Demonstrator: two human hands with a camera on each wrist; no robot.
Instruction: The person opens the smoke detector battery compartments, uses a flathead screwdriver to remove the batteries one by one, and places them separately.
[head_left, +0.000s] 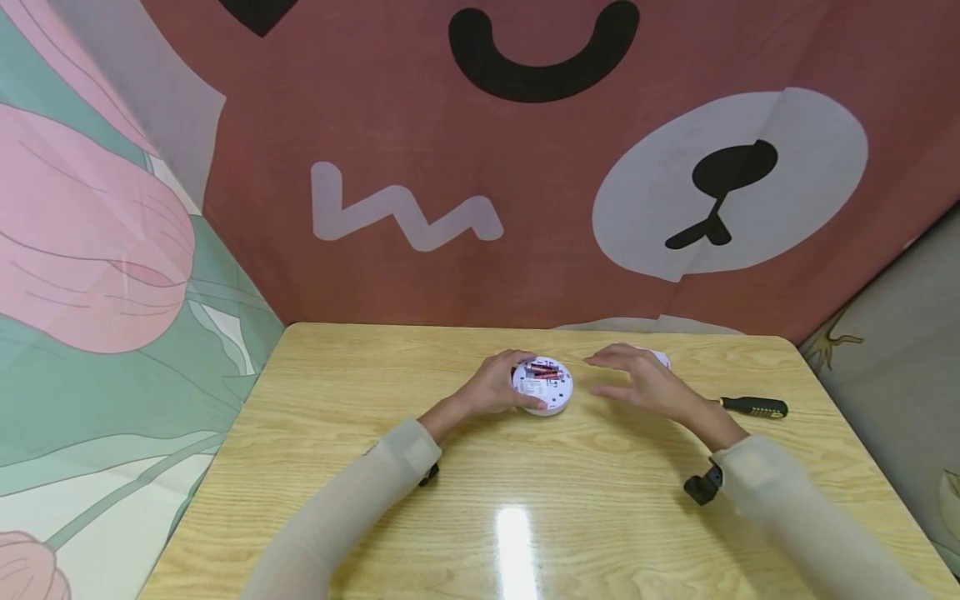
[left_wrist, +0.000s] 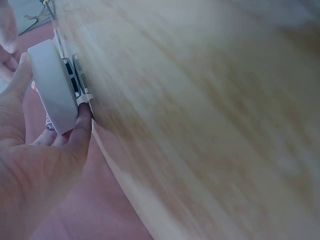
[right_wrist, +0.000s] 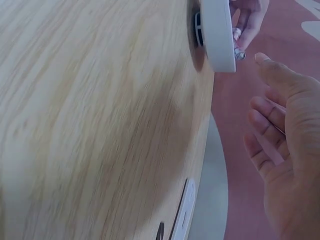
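Observation:
A round white device [head_left: 553, 400] with red batteries [head_left: 547, 374] in its face is held by my left hand [head_left: 491, 385] over the table. Thumb and fingers grip it at opposite sides of the rim. In the left wrist view, the device [left_wrist: 54, 90] is seen edge-on, with dark parts under it near the tabletop. My right hand [head_left: 647, 385] hovers just right of the device, fingers spread and holding nothing. From the right wrist, the same hand [right_wrist: 295, 130] shows its fingertips apart from the device [right_wrist: 219, 37]. A battery end [right_wrist: 240, 54] sticks out past its face.
A white piece [head_left: 662, 357] lies behind my right hand, partly hidden by it. To the right lies a black and yellow screwdriver [head_left: 753, 407] on the wooden table [head_left: 420, 533]. A printed cloth [head_left: 405, 283] hangs along the table's far edge.

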